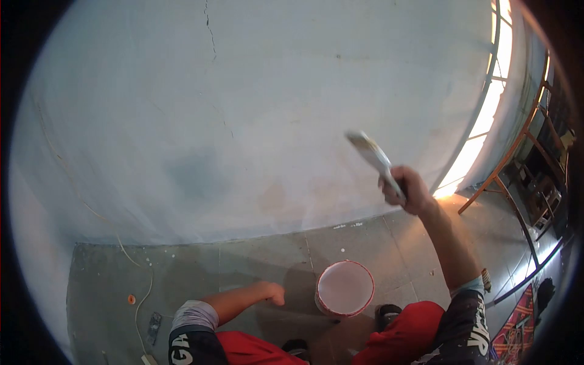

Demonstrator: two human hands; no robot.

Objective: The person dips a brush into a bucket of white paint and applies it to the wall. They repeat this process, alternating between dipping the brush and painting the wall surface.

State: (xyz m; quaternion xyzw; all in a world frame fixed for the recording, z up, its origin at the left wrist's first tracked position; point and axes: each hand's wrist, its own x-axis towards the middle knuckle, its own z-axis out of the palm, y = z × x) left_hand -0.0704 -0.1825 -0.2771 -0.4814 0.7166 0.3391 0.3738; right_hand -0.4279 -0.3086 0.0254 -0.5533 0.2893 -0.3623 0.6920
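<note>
My right hand [406, 190] is closed round the handle of a wide paint brush [372, 152], raised in front of the pale wall [274, 121]. The brush head points up and to the left and looks slightly blurred. My left hand [277, 294] hangs low over the floor, left of the bucket, its fingers curled; what they hold, if anything, is hidden. Between my feet and the wall stands a round bucket [345, 288] with a red rim and whitish contents.
A cable [149, 286] runs down the wall and over the tiled floor [243, 267] at the left, near a small orange ring [131, 299]. At the right are a bright window [480, 128], a wooden frame [514, 155] and a patterned cloth [517, 325].
</note>
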